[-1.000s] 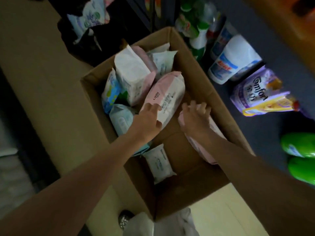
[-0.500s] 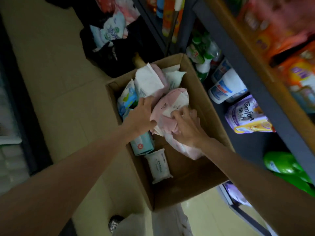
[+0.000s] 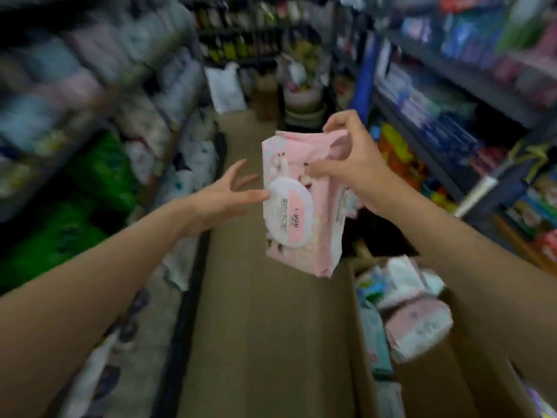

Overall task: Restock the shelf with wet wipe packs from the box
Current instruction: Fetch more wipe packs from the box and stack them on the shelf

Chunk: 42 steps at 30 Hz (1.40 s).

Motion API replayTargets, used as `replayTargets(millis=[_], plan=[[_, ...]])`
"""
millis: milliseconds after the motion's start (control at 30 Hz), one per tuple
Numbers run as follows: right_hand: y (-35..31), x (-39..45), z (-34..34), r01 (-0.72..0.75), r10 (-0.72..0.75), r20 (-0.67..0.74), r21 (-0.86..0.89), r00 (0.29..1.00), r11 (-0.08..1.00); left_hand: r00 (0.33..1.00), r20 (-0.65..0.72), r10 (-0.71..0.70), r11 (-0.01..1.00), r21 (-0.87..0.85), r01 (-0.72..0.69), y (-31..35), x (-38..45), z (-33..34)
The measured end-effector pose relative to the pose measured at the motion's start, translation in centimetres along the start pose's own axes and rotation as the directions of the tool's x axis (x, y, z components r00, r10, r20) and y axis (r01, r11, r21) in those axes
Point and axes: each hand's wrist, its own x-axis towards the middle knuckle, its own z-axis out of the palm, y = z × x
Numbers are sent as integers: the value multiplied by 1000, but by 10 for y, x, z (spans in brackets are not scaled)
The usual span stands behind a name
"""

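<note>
A pink wet wipe pack (image 3: 301, 206) with a white oval lid hangs upright in mid-air over the aisle floor. My right hand (image 3: 352, 164) grips its top end from the right. My left hand (image 3: 224, 196) is spread open just left of the pack, fingertips touching or nearly touching the white lid. The cardboard box (image 3: 358, 342) stands at the lower right on the floor, with several more pink, white and blue packs (image 3: 416, 321) inside. The view is blurred by head motion.
Shelves full of packaged goods (image 3: 452, 95) run along the right side of the aisle, and another shelf with green and white bags (image 3: 99, 173) lines the left. The tan aisle floor (image 3: 271, 327) runs between them. More stock and bags stand at the far end.
Both hands were down in the box among the packs. My right hand has lifted one pink pack up out of the box, my left hand has let go, and the view has swung up along the aisle.
</note>
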Motion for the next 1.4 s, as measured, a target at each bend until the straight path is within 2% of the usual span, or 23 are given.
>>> replayTargets(millis=[67,167,233,300,333,400,500,600,667,733,767,833,900,967,1033,1067,1133,1167,1233,1333,1400], plan=[[-65,9,45,-17,-5,83,261,997,965,997,-49,67,996,-49,-70,34,-59,-52],[-159,16,113,-81,-61,223,576,973,813,984,-50,169,985,-15,-170,86,-157,-116],[-220,14,151,-101,-144,302,669,942,737,978,-56,203,979,26,-202,113,-223,-145],[-279,10,184,-88,-258,368,706,893,703,953,-163,257,966,85,-246,132,-278,-167],[-306,6,199,-71,-319,396,715,861,696,919,-255,301,953,123,-278,138,-304,-176],[-354,-1,228,-30,-420,426,730,801,683,806,-456,377,926,178,-333,147,-349,-194],[-408,-13,266,4,-517,425,770,744,638,579,-695,426,898,250,-362,164,-411,-210],[-443,-29,305,-9,-563,430,800,706,600,384,-802,458,878,341,-336,178,-467,-222],[-457,-41,333,9,-590,457,785,666,619,257,-849,462,874,387,-293,181,-500,-232],[-467,-55,358,173,-661,423,749,619,640,148,-878,456,878,416,-237,182,-529,-237],[-472,-63,366,329,-728,364,713,581,619,117,-883,454,881,425,-207,183,-542,-240],[-481,-72,380,684,-876,235,551,422,478,66,-890,452,886,439,-148,189,-565,-243],[-487,-69,392,910,-951,180,291,252,296,27,-882,470,880,465,-97,201,-585,-247],[-494,-59,405,992,-986,103,-12,128,127,12,-865,502,864,501,-56,214,-598,-250],[-507,-53,415,974,-998,-58,-222,27,39,37,-842,538,843,539,12,229,-607,-252],[-516,-53,418,970,-992,-124,-243,-25,6,69,-830,553,828,557,67,237,-608,-250],[-535,-53,424,965,-972,-173,-237,-158,-115,188,-817,546,793,576,198,247,-607,-249],[-541,-51,427,956,-965,-149,-232,-217,-179,253,-819,515,776,570,270,250,-605,-250],[-544,-45,438,942,-959,-70,-220,-276,-255,342,-843,414,757,528,385,249,-603,-260],[-535,-41,460,886,-925,21,-279,-380,-371,409,-863,298,752,476,457,235,-603,-284],[-532,-42,475,877,-910,51,-250,-412,-411,429,-870,242,777,439,452,226,-602,-300]])
